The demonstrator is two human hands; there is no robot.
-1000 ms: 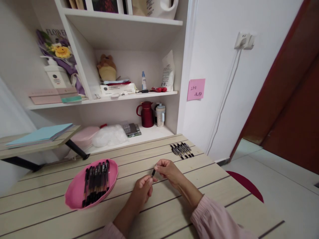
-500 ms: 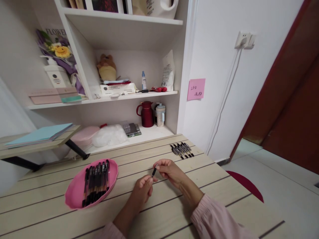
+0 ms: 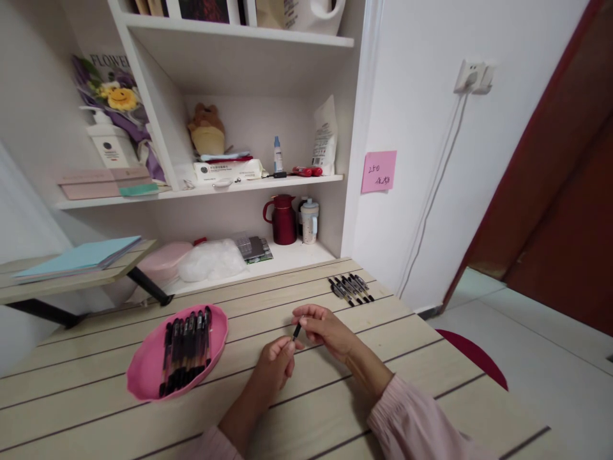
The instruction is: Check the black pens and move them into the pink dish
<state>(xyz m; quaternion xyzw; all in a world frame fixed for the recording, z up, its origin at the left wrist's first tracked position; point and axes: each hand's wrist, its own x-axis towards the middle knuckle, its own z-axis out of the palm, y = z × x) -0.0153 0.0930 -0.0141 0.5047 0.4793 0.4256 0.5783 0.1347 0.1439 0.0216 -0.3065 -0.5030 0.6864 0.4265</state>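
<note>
A black pen (image 3: 296, 331) is held between both my hands just above the wooden table (image 3: 335, 396). My right hand (image 3: 325, 329) pinches its upper end with closed fingers. My left hand (image 3: 275, 365) is curled round the lower end, which is mostly hidden in the fist. A pink oval tray (image 3: 143, 374) with several black pens (image 3: 186, 348) lies to the left of my hands. Another row of several black pens (image 3: 350, 289) lies on the table beyond my right hand.
White shelves behind the table hold a red jug (image 3: 282, 220), a cup (image 3: 309, 222), a plastic bag (image 3: 211, 260), a plush toy (image 3: 207, 131) and boxes. A side board carries blue folders (image 3: 76, 255). A pink note (image 3: 378, 171) and a cable hang on the wall; a red door (image 3: 565, 191) stands at right.
My hands have hardly shifted; the pen between them has tilted slightly and more of it shows. The camera moved a touch.
</note>
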